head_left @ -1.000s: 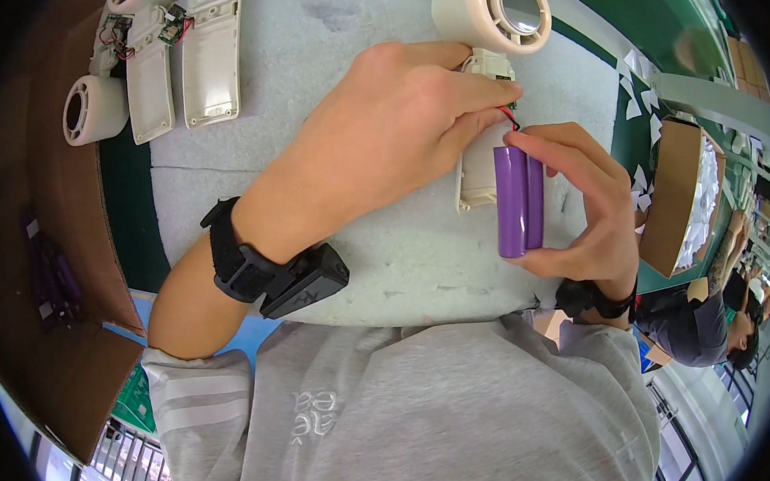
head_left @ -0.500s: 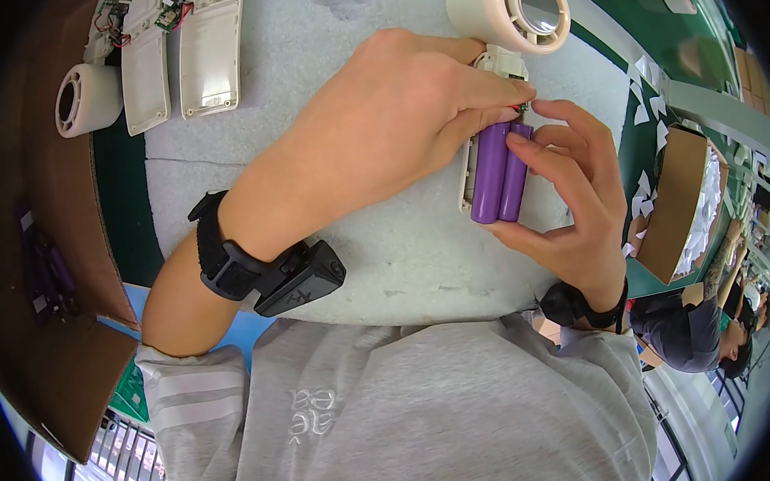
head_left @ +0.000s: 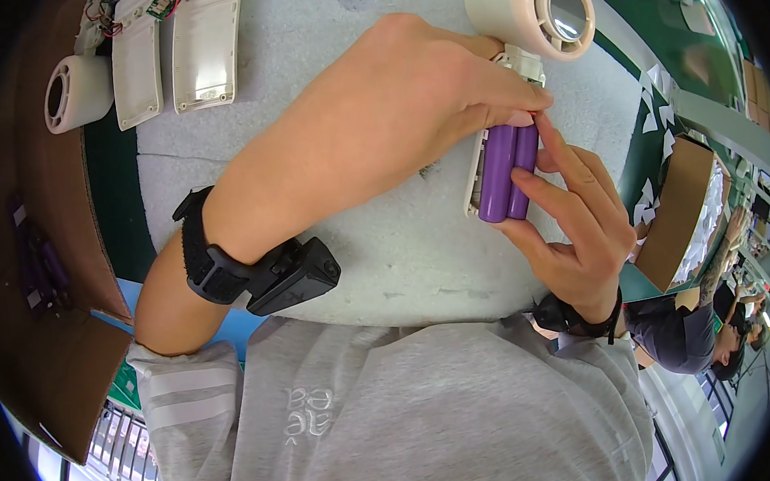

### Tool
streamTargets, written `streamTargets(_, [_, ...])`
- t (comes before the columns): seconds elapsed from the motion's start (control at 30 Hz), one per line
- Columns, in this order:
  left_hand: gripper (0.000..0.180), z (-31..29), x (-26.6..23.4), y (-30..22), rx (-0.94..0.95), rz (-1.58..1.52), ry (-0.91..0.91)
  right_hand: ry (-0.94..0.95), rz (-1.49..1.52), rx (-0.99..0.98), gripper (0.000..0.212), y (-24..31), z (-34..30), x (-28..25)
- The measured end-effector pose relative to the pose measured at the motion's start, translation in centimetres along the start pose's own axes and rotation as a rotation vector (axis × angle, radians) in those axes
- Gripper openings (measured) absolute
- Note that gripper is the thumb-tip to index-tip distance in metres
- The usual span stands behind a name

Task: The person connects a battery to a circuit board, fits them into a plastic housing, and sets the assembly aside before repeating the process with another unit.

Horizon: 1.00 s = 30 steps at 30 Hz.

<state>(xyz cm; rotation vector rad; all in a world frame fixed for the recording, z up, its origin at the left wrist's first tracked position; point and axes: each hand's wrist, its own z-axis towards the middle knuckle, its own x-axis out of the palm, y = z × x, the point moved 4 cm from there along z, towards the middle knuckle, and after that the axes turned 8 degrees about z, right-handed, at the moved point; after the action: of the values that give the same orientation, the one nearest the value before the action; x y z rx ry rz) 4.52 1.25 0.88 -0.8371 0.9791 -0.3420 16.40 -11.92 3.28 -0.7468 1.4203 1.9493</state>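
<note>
A pair of purple cylindrical batteries (head_left: 497, 176) lies side by side over an open cream handle shell (head_left: 473, 187), whose edge shows on their left. The shell leads up to a round cream fan head (head_left: 512, 8). My left hand (head_left: 415, 89) reaches across from the left, its thumb and fingers closed at the batteries' upper end and covering what lies there. My right hand (head_left: 582, 220) grips the batteries from the right, with the thumb at their lower end, a finger on their side and the index fingertip near the left fingertips.
Another cream fan head (head_left: 81, 93) and open handle shells (head_left: 206, 57) with wired circuit boards lie at the upper left. A cardboard box (head_left: 49, 226) with purple batteries stands left. At the right are a carton (head_left: 673, 214) of white pieces and a co-worker (head_left: 672, 329).
The batteries now sit straighter and closer together over the shell. My right index finger has moved up against their top end, and my left fingertips have shifted slightly right.
</note>
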Motion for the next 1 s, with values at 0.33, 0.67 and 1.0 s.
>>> streamTargets(0.33, [0.043,0.0,-0.1,0.5,-0.119,-0.054,0.135,-0.05,0.109,0.144,0.039,-0.2,-0.1,0.3])
streamTargets(0.67, [0.048,-0.1,0.2,0.5,-0.187,-0.127,0.15,0.042,0.254,0.239,0.052,-0.9,-0.1,0.6])
streamTargets(1.0, [0.034,1.3,-1.3,-0.9,-0.355,-0.277,0.396,0.005,0.277,0.335,0.062,-0.3,0.7,0.8])
